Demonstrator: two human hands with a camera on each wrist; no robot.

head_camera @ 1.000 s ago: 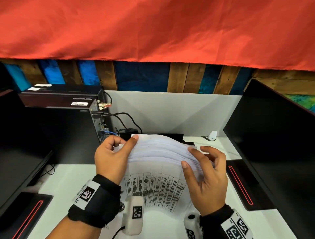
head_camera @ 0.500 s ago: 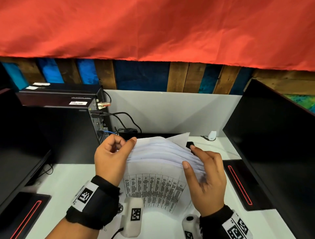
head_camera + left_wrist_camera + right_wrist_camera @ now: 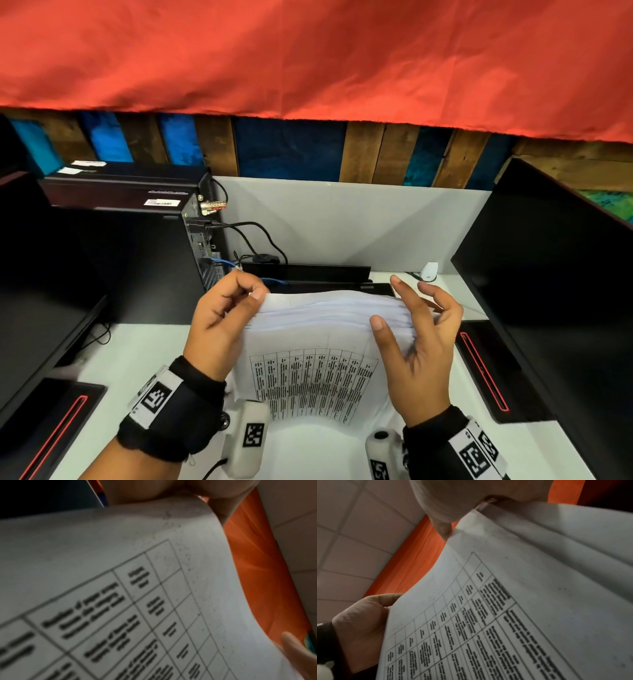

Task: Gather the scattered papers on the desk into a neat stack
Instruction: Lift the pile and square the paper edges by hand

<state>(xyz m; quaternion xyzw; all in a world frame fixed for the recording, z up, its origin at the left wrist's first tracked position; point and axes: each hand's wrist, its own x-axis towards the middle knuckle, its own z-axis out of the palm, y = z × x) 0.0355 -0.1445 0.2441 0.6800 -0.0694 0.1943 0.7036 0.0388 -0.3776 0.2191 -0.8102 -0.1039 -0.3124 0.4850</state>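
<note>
A stack of white papers stands upright and bowed over the white desk, its front sheet printed with a table. My left hand pinches the top left corner, thumb in front and fingers curled behind. My right hand holds the right edge, with the thumb on the front sheet and the fingers spread behind; the index finger rises above the top edge. The front sheet fills the left wrist view. In the right wrist view several sheets fan out below my thumb.
Black monitors stand at the left and right, their red-striped bases on the desk. A computer tower with cables sits back left. A black bar lies behind the papers, before a white partition.
A sheet corner that stuck up at the top right half a second ago now lies level with the rest. My right fingers have come off the top edge and spread by the right side.
</note>
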